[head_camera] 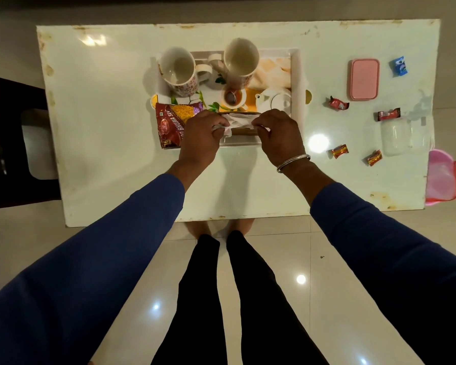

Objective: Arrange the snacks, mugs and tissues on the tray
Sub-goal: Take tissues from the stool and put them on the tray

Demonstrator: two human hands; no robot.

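Both hands over the near edge of the tray. Left hand and right hand each pinch an end of a white tissue, stretched between them just above the tray's front. Snack packet lies just left of the left hand, overhanging the tray's near-left corner. Two mugs stand at the tray's far side. Wrapped sweets scattered on the table, well right of the hands.
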